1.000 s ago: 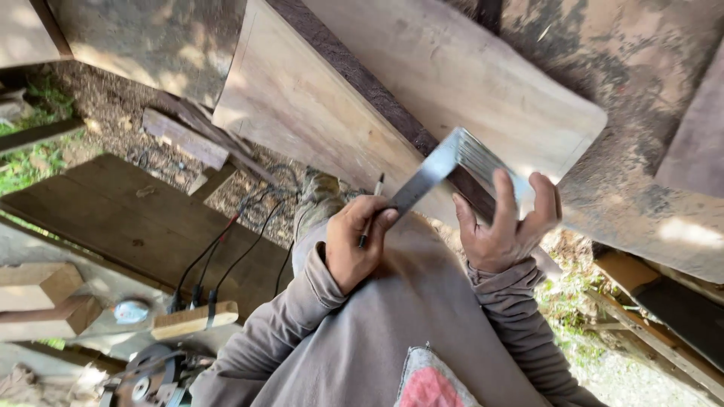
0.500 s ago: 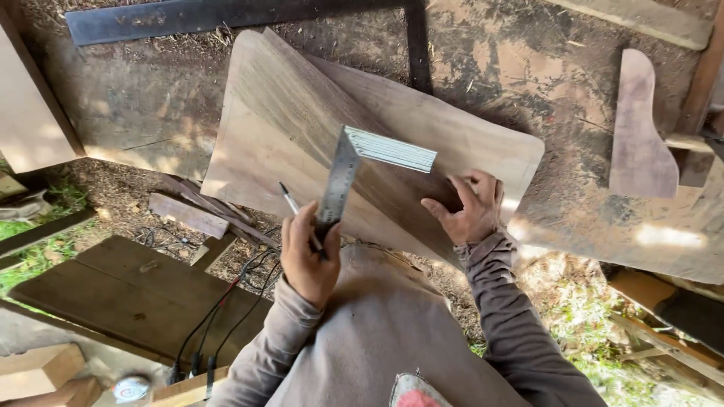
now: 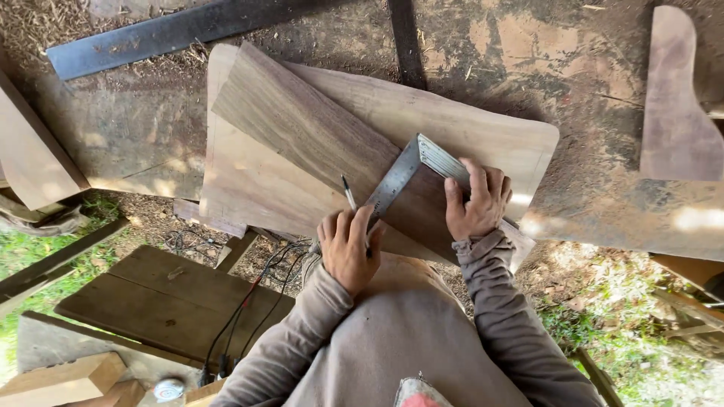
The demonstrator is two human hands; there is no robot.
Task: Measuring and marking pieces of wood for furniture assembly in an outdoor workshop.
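I see soft daylight shade over workbench (image 3: 136, 143), sun patches glaring at right edge and on grass (image 3: 30, 256) lower left. Focus sharp centre, slight wide-angle stretch at corners, no motion blur.

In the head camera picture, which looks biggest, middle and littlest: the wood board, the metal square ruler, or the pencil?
1. Wood board, by far the largest.
2. Metal square, pressed flat on the board by the right hand.
3. Pencil, in the left hand; only its tip shows, so its full size is hidden.
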